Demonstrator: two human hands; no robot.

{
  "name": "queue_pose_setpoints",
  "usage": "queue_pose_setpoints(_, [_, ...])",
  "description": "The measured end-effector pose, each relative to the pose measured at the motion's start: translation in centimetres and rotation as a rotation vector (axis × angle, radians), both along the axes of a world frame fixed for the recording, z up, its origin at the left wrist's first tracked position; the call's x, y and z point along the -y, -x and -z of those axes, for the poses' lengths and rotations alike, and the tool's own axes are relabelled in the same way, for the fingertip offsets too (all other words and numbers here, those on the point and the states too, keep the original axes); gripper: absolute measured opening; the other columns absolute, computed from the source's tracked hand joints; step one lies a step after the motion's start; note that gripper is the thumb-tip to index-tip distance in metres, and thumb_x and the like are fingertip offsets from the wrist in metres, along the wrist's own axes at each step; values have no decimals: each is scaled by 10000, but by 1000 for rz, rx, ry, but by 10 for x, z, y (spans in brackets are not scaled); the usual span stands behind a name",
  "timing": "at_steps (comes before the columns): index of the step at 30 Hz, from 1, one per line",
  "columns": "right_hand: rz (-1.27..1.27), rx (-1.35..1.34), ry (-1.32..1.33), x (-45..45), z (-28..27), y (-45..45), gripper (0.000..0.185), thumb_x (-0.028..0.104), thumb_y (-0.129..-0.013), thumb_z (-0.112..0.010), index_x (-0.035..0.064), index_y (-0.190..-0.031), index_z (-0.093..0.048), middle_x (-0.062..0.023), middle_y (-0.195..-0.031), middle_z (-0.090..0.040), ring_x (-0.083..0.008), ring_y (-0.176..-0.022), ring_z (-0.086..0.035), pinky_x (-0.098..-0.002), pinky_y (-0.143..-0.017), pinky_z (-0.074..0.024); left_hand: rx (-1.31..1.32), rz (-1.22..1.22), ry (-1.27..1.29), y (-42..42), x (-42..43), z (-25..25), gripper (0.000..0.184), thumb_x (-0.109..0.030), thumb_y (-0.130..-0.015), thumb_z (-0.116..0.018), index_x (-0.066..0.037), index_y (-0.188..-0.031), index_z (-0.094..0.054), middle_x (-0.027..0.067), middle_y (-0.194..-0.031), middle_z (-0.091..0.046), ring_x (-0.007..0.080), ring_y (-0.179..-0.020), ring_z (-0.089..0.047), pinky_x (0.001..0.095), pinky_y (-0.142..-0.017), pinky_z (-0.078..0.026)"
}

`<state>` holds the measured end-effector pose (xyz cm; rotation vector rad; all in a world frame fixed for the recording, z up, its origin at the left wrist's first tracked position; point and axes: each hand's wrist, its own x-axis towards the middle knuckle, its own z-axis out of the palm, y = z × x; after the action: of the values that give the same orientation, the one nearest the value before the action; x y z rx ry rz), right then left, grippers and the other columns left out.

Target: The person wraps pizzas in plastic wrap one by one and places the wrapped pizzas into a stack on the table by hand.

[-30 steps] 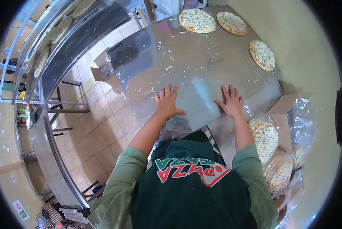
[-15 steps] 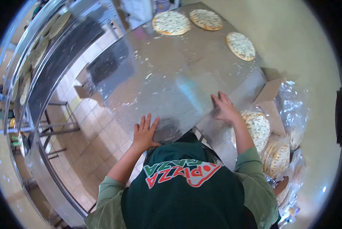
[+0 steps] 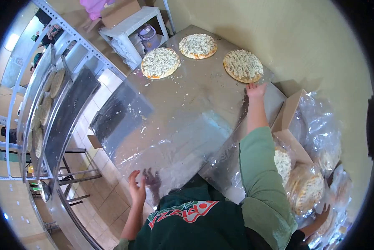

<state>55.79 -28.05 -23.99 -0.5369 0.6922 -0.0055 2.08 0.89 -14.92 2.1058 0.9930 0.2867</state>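
Three pizzas topped with white shredded cheese lie at the far end of a metal table [image 3: 174, 112]: a left pizza [image 3: 161, 63], a middle pizza [image 3: 198, 46] and a right pizza [image 3: 243, 66]. My right hand [image 3: 256, 90] is stretched out to the near edge of the right pizza, fingers extended; whether they touch the crust is hard to tell. Close to the table's near left edge, my left hand [image 3: 137, 187] is held with fingers apart and nothing in it. Clear plastic sheeting [image 3: 174, 160] covers the near part of the table.
At the right, bagged pizza bases [image 3: 308, 189] lie beside an open cardboard box [image 3: 289, 112] and clear plastic bags [image 3: 320, 125]. Another person's hand [image 3: 320, 218] is among them. A curved metal counter [image 3: 72, 121] runs along the left. A white shelf [image 3: 132, 25] stands behind the table.
My right hand has moved forward from the table's near right side to the right pizza. My left hand has lifted off the near edge. The view has tilted up and shifted.
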Motion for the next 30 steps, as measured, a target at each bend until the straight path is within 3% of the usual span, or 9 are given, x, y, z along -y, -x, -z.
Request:
queue_pose_setpoints(4, [-96, -29, 121, -5, 3, -28, 752, 622, -857, -244, 81, -1379, -239, -113, -1419, -269, -279, -1312, -248, -482, -1047, -200, -32, -201, -269, 34, -33, 9, 296, -179, -831, -582, -41, -1088, -530, 158, -1197, -470, 304, -1139, -428, 404, -950, -337])
queue_pose_setpoints(8, [-103, 280, -104, -16, 7, -47, 763, 636, -846, -108, 110, -1375, -270, -114, -1418, -277, -303, -1312, -246, -504, -1047, -200, -125, -356, -447, 68, -55, 20, 314, -227, -847, -576, -29, -1087, -531, 170, -1163, -471, 302, -1145, -410, 397, -984, -294])
queue_pose_setpoints(11, [-110, 441, -312, -18, 7, -35, 799, 648, -824, -25, 128, -1387, -254, -117, -1435, -245, -331, -1325, -206, -526, -1059, -162, -92, -492, -312, 98, -75, 40, 378, -315, -871, -541, -12, -1096, -529, 160, -1120, -488, 292, -1093, -436, 387, -951, -323])
queue_pose_setpoints(15, [-83, 337, -328, -21, -13, -14, 734, 623, -857, -113, 127, -1355, -324, -130, -1376, -347, -352, -1273, -304, -553, -1022, -239, -9, -620, -103, 116, -91, 55, 433, -374, -883, -516, 6, -1090, -527, 152, -1100, -507, 268, -1035, -468, 379, -908, -355])
queue_pose_setpoints(18, [-149, 580, -113, -16, 11, -24, 690, 591, -872, -195, 100, -1326, -365, -136, -1348, -383, -358, -1240, -344, -553, -1017, -260, -19, -551, 91, 160, -122, 101, 523, -439, -880, -493, -1, -1164, -507, 165, -1179, -495, 269, -1083, -465, 357, -908, -363])
queue_pose_setpoints(19, [-132, 561, -195, -14, 11, -16, 618, 529, -882, -305, 75, -1290, -400, -139, -1309, -428, -346, -1189, -407, -517, -1008, -309, -89, -612, 192, 137, -105, 75, 636, -525, -848, -458, -22, -1236, -425, 154, -1258, -420, 273, -1150, -403, 404, -938, -325])
queue_pose_setpoints(21, [-152, 563, -216, -11, 6, -6, 616, 528, -883, -305, 75, -1290, -400, -139, -1307, -430, -345, -1187, -410, -514, -1007, -312, -243, -724, 394, 82, -66, 13, 877, -695, -784, -387, -65, -1381, -259, 131, -1416, -269, 281, -1283, -280, 498, -998, -249])
queue_pose_setpoints(23, [-188, 574, -223, -8, -3, 10, 615, 526, -885, -306, 74, -1290, -400, -140, -1305, -432, -343, -1185, -412, -510, -1006, -315, -271, -738, 495, 103, -86, 40, 849, -670, -819, -361, -53, -1388, -233, 159, -1377, -342, 310, -1238, -360, 404, -959, -329])
queue_pose_setpoints(30, [-440, 552, -227, -11, -34, 138, 608, 521, -890, -308, 72, -1289, -399, -142, -1298, -440, -338, -1178, -422, -498, -1002, -326, -39, -328, 972, 118, -98, 54, 791, -636, -827, -406, -68, -1364, -278, 128, -1255, -455, 249, -1037, -508, 395, -827, -439])
